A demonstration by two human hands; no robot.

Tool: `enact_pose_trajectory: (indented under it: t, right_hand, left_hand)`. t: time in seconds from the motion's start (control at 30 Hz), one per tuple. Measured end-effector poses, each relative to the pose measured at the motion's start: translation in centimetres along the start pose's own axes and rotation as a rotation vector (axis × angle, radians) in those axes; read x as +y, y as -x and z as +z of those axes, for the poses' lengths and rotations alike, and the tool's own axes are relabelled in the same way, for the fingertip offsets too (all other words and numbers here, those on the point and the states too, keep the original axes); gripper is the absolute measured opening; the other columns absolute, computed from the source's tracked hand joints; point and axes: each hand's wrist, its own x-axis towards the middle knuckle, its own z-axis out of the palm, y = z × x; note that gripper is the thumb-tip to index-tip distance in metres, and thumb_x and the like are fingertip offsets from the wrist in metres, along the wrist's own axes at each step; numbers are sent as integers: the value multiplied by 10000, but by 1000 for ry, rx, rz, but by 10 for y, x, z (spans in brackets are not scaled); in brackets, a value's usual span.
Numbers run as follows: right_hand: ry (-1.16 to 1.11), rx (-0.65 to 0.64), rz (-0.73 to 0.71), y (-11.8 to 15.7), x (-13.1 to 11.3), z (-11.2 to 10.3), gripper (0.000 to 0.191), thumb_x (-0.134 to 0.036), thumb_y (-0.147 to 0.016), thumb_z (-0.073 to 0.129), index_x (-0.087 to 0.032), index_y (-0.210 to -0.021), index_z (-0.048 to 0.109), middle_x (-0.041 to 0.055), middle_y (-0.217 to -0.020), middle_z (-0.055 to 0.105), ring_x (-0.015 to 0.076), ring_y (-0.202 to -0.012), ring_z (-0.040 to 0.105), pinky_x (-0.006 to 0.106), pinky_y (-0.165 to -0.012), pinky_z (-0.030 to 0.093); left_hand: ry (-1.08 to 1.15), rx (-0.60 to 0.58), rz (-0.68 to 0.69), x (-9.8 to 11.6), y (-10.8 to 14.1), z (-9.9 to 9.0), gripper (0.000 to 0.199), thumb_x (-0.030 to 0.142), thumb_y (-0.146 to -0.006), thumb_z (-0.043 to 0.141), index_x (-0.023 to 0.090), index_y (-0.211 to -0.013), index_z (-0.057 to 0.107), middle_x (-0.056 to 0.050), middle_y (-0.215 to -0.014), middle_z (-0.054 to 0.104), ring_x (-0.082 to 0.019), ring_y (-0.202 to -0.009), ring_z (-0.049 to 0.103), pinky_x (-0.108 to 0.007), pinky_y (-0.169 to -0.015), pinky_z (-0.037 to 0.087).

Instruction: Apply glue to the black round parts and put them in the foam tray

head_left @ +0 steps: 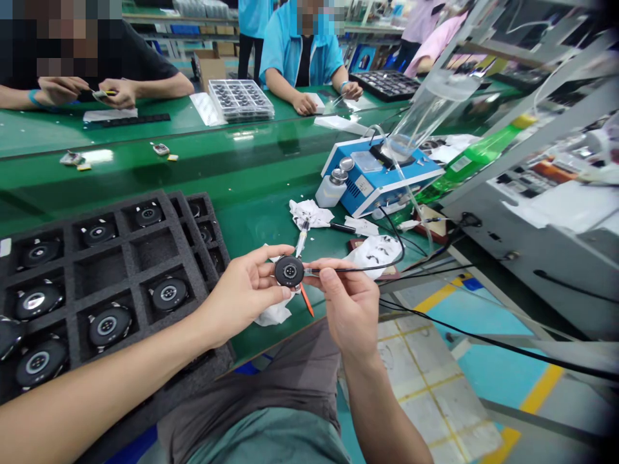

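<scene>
In the head view, the left hand (240, 295) was clamped by the fingertips on the rim of a round black disc unit (289, 271), which sat at frame centre. The unit was held clear of the glossy green worktop (251, 219), its face turned up, a hold that left the face exposed. The right hand (351, 310) was pinched on a slim metal-tipped probe (309, 272), its tip at the unit's edge and its thin black cable (367, 267) trailing off to the right. The hands were close, not touching. At 8 o'clock lay a black foam tray (126, 254), its coarse square cells seating matching discs (110, 325). Crumpled white tissue (304, 212) lay at 12 o'clock. A blue-and-white bench unit (382, 177) stood at 1 o'clock; the cable's far end could not be confirmed.
</scene>
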Motion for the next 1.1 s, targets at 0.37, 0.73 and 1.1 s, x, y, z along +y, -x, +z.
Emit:
enact_pose_trajectory:
  t: [0.37,0.73,1.1]
  right_hand:
    - [-10,-6,39,-1,6,-1,83,-306,-914,735,-233,-940,766,32,-971,794,194,-918,765,343,-799,664]
    - [-3,0,43,-1,6,-1,104,-306,-906,740,-213,-945,765,46,-968,789,187,-935,758,327,-807,666]
    - [-4,-15,31,-2,5,-1,90,-304,-908,741,-222,-934,767,38,-963,788,193,-948,762,321,-802,658]
  left_hand:
    - [-16,29,-12,2,3,-1,682,82,-703,818,156,-1343,594,-89,-1105,807,-192,-935,770,-308,-891,563]
    - [-16,34,-12,5,4,0,685,81,-693,823,158,-1337,602,-93,-1096,807,-209,-948,770,-335,-912,559]
    - [-1,32,-9,3,3,0,658,67,-701,831,156,-1315,613,-96,-1080,807,-199,-924,772,-315,-892,561]
